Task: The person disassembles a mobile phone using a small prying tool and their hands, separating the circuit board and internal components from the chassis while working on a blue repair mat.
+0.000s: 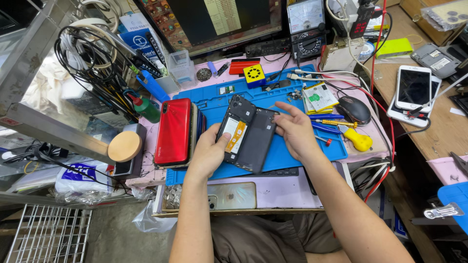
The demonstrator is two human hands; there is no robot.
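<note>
- Head view: the left hand holds an opened black phone from its left side, with the thumb on the exposed inside where a yellow and white part shows.
- The right hand holds the dark back cover of this phone at its upper right edge; the fingers are bent around the edge and the index finger is stretched toward the left.
- The back cover lies partly over the phone, tilted, and both are held just above the blue work mat, near the middle of the table.
- Just beside the left hand there is a stack of phones with a red phone on top.
- Right of the right hand, on the mat, lie blue-handled screwdrivers and a tool with a yellow handle.
- A black computer mouse is near these tools, and a flat battery pack lies just beside it on the left.
- A yellow cube with black dots stands at the far edge of the mat.
- Below the hands, at the near edge of the table, a light gold phone lies with its back up.
- On the wooden table at the right, well apart from the hands, a white phone lies with its dark screen up.
- A round wooden disc is at the left edge of the table, near a green bottle.
- A monitor and a meter with a dial stand at the back.
</note>
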